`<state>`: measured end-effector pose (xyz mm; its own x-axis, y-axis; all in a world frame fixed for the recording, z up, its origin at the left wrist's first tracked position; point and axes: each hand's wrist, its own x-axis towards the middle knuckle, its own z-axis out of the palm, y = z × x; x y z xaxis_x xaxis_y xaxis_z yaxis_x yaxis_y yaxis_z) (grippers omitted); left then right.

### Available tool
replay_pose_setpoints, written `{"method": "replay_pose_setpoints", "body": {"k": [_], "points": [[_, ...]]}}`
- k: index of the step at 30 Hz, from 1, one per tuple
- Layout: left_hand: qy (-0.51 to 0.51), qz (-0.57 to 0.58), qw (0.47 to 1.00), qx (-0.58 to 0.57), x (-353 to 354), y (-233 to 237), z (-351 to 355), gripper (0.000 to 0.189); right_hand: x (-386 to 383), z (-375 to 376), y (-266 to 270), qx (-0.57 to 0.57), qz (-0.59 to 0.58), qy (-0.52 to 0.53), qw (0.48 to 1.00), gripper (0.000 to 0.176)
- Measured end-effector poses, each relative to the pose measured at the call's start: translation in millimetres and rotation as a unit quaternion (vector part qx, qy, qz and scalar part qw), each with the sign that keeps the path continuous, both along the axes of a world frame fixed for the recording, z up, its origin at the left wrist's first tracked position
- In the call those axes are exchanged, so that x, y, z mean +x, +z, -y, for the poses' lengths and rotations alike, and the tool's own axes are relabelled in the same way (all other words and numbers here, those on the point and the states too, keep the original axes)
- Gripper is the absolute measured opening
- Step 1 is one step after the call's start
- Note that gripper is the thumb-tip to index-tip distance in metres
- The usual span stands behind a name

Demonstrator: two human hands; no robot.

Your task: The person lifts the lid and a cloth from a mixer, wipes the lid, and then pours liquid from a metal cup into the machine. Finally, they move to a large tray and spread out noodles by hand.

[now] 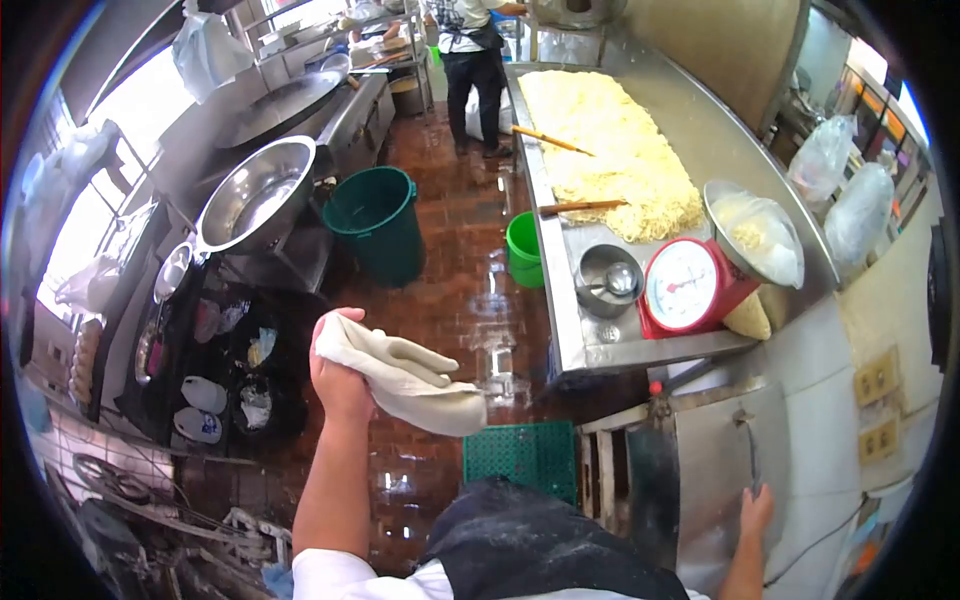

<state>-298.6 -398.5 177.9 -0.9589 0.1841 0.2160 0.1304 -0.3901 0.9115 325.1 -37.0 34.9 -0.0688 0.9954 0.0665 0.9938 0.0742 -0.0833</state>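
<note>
My left hand (343,375) is raised over the floor, its fingers closed on a thick folded sheet of pale dough (425,400). The dough hangs off to the right in a loose fold. Low on the right, my right hand (758,512) is wrapped round the lower end of a metal handle (750,450). That handle is fixed to a steel panel (705,470) beside the white wall. Some fingers of my right hand are hidden by its own back.
A steel table (640,345) bears yellow noodles (610,150), wooden sticks, a metal pot (607,280) and a red scale (690,290). Green bins (375,225) and a green mat (520,460) are on the wet tiled floor. Another person (470,60) stands at the back.
</note>
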Motion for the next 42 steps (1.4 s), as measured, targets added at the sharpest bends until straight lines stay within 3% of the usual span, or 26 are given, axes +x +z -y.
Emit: {"method": "replay_pose_setpoints", "body": {"k": [2,4,6,8,11,13,14,16,18,19,20,22,23,24,25,26,27,28,31,32,34,36,38,40,41,42], "points": [[0.01,0.011,0.999,0.036,-2.9,3.3,-1.2,0.023,-11.9,-1.9,3.6,-0.042,0.014,-0.007,0.999,0.041],[0.0,0.015,0.998,0.062,-11.1,2.1,1.3,0.025,-27.2,5.4,0.4,0.227,-0.038,0.115,0.966,0.041],[0.008,0.054,0.994,0.098,-13.5,9.9,-1.8,0.029,-81.2,16.9,20.2,0.214,-0.129,0.172,0.953,0.041],[-0.05,0.117,0.976,0.178,-11.8,22.9,-3.6,0.034,-152.2,36.0,20.5,0.002,-0.292,0.184,0.939,0.039],[-0.101,0.217,0.927,0.289,-3.6,56.7,-8.5,0.035,-288.9,95.3,13.9,-0.282,-0.293,0.324,0.854,0.047],[-0.155,0.224,0.9,0.341,10.7,80.9,-14.7,0.035,-371.6,152.6,39.1,-0.296,-0.31,0.534,0.729,0.08],[-0.202,0.202,0.896,0.341,17.7,86.7,-19.9,0.034,-403.5,178.9,55.3,-0.307,-0.308,0.583,0.687,0.084],[-0.151,0.152,0.95,0.226,24.4,78.1,-44.3,0.037,-456.7,220.8,94.6,-0.398,-0.371,0.613,0.572,0.075],[-0.211,0.086,0.971,0.07,12.4,30.6,-54.7,0.046,-492.5,236.6,51.4,-0.34,-0.472,0.555,0.595,0.064],[-0.197,-0.108,0.959,-0.171,6.3,9.5,-38.4,0.067,-507.9,245.1,30.3,-0.378,-0.601,0.445,0.546,0.049],[-0.195,-0.184,0.912,-0.311,5.3,5.9,-6.9,0.086,-519.1,239.1,55.0,-0.593,-0.669,0.259,0.366,0.044],[-0.225,0.171,0.949,-0.137,10.0,-26.0,42.6,0.081,-523.5,222.1,77.1,-0.78,-0.565,0.101,0.249,0.052],[-0.258,0.351,0.9,-0.023,4.9,-93.6,65.9,0.087,-527.9,217.5,70.1,-0.831,-0.539,0.075,0.119,0.055],[-0.36,0.286,0.888,0.013,31.5,-97.0,66.5,0.09,-527.2,225.1,67.1,-0.826,-0.535,0.054,0.167,0.056],[-0.387,0.267,0.878,0.085,49.5,-116.8,58.3,0.088,-533.6,234.1,31.1,-0.841,-0.52,0.057,0.14,0.054],[-0.335,0.327,0.874,0.128,63.6,-162.3,52.0,0.076,-538.9,247.9,-19.3,-0.855,-0.503,0.059,0.113,0.053],[-0.288,0.348,0.88,0.144,74.4,-149.9,51.2,0.068,-536.3,271.0,-47.9,-0.865,-0.495,0.012,0.076,0.051],[-0.242,0.367,0.884,0.16,79.3,-134.8,52.4,0.06,-528.0,285.1,-3.3,-0.872,-0.478,0.041,0.092,0.033],[-0.199,0.292,0.932,0.083,57.2,-165.6,52.8,0.052,-532.0,278.4,-68.9,-0.88,-0.445,0.016,0.167,0.034],[-0.152,0.384,0.903,0.115,63.5,-153.2,51.6,0.046,-526.2,284.8,-71.5,-0.839,-0.439,0.112,0.301,0.035],[-0.06,0.364,0.922,0.117,53.2,-187.1,43.0,0.038,-533.0,294.7,-66.0,-0.684,-0.394,0.306,0.533,0.036],[0.006,0.298,0.906,-0.301,34.4,-201.0,48.5,0.037,-538.8,299.1,-56.2,-0.444,-0.307,0.465,0.702,0.037],[0.032,0.214,0.924,-0.316,19.3,-262.8,60.5,0.04,-507.7,283.0,-29.4,-0.384,-0.198,0.551,0.714,0.05],[0.213,0.259,0.925,-0.18,-9.9,-299.9,64.7,0.04,-480.9,269.1,-36.6,-0.355,-0.151,0.545,0.744,0.065],[0.13,0.407,0.904,0.023,6.6,-218.1,68.7,0.042,-469.5,258.2,-90.5,-0.428,-0.197,0.474,0.744,0.075],[-0.105,0.066,0.985,0.119,-3.6,-264.9,74.5,0.043,-471.7,258.4,-69.2,-0.423,-0.196,0.479,0.744,0.075]]}}
